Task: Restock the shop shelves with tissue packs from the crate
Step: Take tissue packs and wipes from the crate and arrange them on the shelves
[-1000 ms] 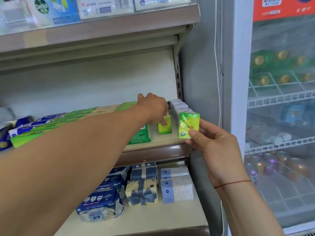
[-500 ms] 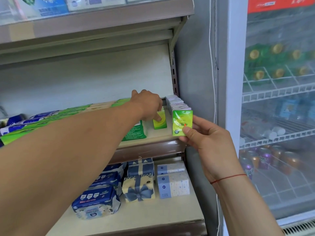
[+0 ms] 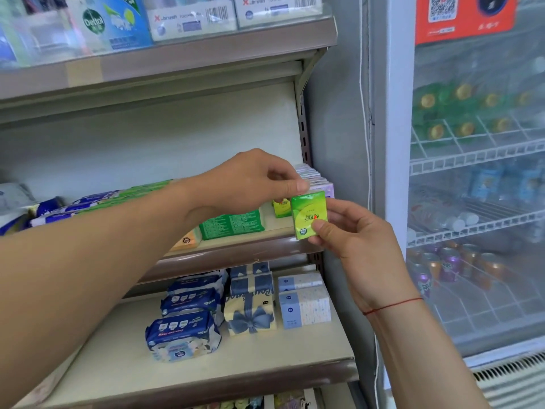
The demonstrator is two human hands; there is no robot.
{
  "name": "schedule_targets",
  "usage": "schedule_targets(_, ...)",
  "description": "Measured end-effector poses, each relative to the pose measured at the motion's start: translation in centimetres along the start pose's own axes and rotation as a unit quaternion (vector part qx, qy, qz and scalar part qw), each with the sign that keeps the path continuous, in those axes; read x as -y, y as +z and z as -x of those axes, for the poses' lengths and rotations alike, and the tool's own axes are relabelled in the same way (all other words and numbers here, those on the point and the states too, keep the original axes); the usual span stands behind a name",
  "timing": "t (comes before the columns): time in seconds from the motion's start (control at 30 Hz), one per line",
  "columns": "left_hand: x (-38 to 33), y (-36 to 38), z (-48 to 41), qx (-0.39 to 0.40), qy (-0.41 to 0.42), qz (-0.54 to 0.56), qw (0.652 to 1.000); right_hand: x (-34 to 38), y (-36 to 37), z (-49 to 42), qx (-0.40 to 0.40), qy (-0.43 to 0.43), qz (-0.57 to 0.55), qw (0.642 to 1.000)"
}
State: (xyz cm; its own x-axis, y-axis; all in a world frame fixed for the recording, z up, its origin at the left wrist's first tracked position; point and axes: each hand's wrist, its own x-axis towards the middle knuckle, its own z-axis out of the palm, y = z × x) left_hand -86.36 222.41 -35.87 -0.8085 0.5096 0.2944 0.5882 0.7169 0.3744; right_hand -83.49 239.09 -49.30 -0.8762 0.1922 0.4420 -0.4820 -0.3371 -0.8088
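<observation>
My right hand (image 3: 354, 234) holds a small green tissue pack (image 3: 309, 215) upright at the front right corner of the middle shelf (image 3: 236, 255). My left hand (image 3: 253, 184) reaches across with thumb and forefinger pinched just above that pack's top edge, against the front of a row of pale tissue packs (image 3: 314, 177). Whether those fingers grip anything is hidden. A second small green pack (image 3: 281, 207) stands on the shelf behind my left hand. The crate is not in view.
A larger green pack (image 3: 233, 224) and an orange one (image 3: 185, 242) lie on the middle shelf, with long packs further left. The lower shelf (image 3: 265, 370) carries blue wipes packs and boxed tissues. A glass-door drinks fridge (image 3: 477, 202) stands at the right.
My left hand has let go of the small green pack on the shelf and moved up and right to the top of the pack in my right hand. My right hand has barely moved.
</observation>
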Motion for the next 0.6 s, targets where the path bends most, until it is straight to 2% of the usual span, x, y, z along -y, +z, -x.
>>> schedule_targets(0.1, -0.8, -0.5, 1.6, 0.016, 0.001, 0.028, 0.999, 0.0, 0.6, 1.6, -0.015, -0.003, 0.003, 1.000)
schedule_targets(0.2, -0.9, -0.8, 2.2, 0.055, 0.004, -0.023, 0.998, -0.3, 1.2, 2.6, -0.014, 0.005, 0.003, 1.000)
schedule_targets(0.4, -0.3, -1.4, 1.5, 0.073, -0.015, -0.079, 0.994, -0.6, 1.5, 2.8, -0.004, 0.020, 0.008, 1.000)
schedule_targets(0.6, 2.0, -2.0, -2.2, -0.004, -0.032, -0.158, 0.987, -0.6, -0.3, 2.2, -0.084, 0.028, 0.014, 0.996)
